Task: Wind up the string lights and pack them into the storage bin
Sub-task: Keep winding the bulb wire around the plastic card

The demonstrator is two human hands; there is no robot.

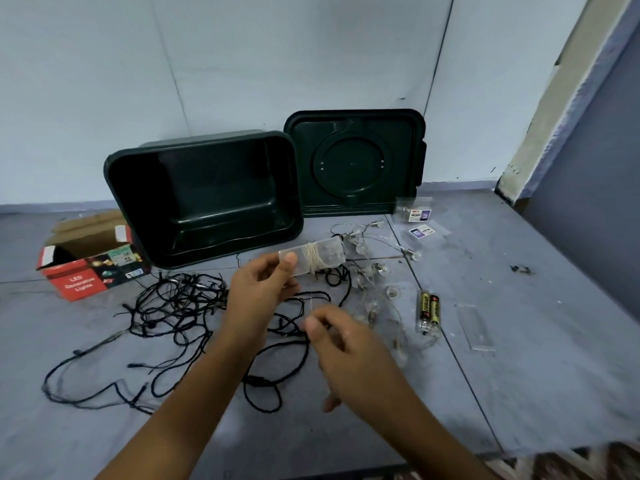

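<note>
My left hand (263, 289) holds up a clear plastic battery box (320, 256) with thin pale wire wound around its middle. My right hand (341, 344) pinches that thin wire just below the box. The wire runs on to a string of clear bulb lights (377, 271) lying loose on the grey floor to the right. A tangled black string of lights (180, 306) sprawls on the floor to the left, under my arms. The dark green storage bin (207, 199) lies tipped on its side behind, its open mouth toward me, with nothing inside.
The bin's green lid (353, 161) leans against the wall at the right of the bin. A red LED lights carton (86, 268) stands open at the left. Two batteries (429, 311), a clear cover (476, 327) and small plastic bags (419, 216) lie at the right.
</note>
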